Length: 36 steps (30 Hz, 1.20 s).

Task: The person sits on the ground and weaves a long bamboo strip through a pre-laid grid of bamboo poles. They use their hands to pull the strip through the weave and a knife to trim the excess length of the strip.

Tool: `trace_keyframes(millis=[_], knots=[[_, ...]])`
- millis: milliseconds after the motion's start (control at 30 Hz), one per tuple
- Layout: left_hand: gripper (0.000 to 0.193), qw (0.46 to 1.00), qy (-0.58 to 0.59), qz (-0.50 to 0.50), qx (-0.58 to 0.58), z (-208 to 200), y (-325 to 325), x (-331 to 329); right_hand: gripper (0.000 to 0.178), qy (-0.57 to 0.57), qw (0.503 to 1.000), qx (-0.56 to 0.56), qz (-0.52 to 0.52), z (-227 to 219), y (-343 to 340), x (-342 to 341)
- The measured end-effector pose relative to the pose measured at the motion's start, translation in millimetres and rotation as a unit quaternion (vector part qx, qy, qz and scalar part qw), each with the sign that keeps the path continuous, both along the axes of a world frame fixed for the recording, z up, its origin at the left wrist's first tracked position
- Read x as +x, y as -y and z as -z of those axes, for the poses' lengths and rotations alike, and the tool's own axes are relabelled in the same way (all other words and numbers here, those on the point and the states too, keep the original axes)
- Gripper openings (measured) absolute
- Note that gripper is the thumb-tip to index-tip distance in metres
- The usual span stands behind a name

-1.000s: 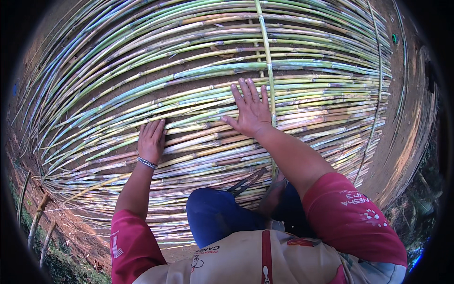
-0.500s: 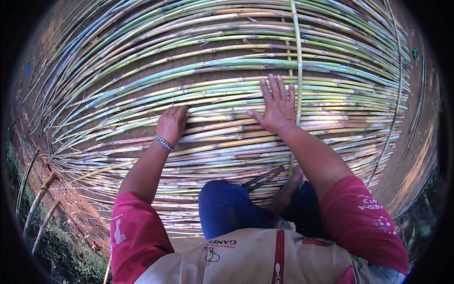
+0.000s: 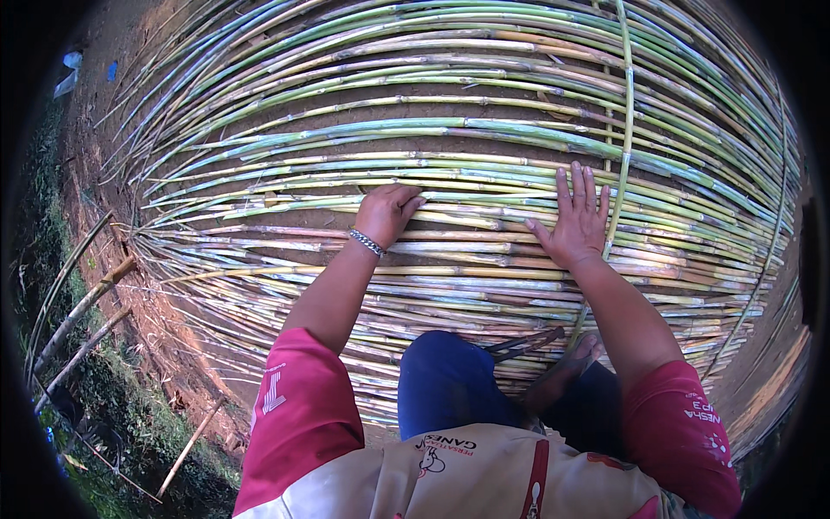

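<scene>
Jointed canes [image 3: 458, 235]; flat right hand [image 3: 575, 223]

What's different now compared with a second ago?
The left hand has gone from fingers stretched out to fingers curled over the stalks; whether it holds one is unclear. The view has swung, so everything sits further right. The right hand still lies spread flat, beside the crosswise pole.

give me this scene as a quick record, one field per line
left hand: curled over long stalks, silver bracelet on wrist
right hand: spread palm down on stalks, just left of crosspiece
crosspiece: slender greenish pole lying across the stalks
near the knee: dark tool, exact kind unclear
lower left: reddish earth
</scene>
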<state>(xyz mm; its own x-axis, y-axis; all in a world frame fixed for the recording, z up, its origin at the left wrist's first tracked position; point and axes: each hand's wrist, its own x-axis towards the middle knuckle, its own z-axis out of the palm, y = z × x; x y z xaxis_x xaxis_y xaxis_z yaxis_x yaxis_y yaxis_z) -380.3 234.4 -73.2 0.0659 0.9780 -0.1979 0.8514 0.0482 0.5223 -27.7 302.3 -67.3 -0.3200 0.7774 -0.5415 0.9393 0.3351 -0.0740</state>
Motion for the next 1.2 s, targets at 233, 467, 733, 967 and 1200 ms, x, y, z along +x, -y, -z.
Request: trace_keyframes(millis=[233,467,733,967,1200], knots=[[0.013,0.988,-0.119,-0.060,0.083,-5,12,22,0.103,-0.011,1.000,0.018,-0.005,0,2,-1],[0.026,0.993,-0.112,0.035,0.030,-9,23,-19,0.103,-0.013,1.000,0.016,-0.002,-2,2,-3],[0.031,0.977,-0.153,0.147,-0.025,-16,14,-52,0.103,-0.028,0.999,0.023,0.001,1,3,1],[0.019,0.989,-0.062,0.104,-0.085,2,-14,-56,0.103,-0.013,1.000,0.018,-0.004,-6,-9,5],[0.022,0.980,-0.062,0.011,-0.191,-39,-6,-76,0.107,-0.118,0.992,-0.028,0.017,-17,3,-13]])
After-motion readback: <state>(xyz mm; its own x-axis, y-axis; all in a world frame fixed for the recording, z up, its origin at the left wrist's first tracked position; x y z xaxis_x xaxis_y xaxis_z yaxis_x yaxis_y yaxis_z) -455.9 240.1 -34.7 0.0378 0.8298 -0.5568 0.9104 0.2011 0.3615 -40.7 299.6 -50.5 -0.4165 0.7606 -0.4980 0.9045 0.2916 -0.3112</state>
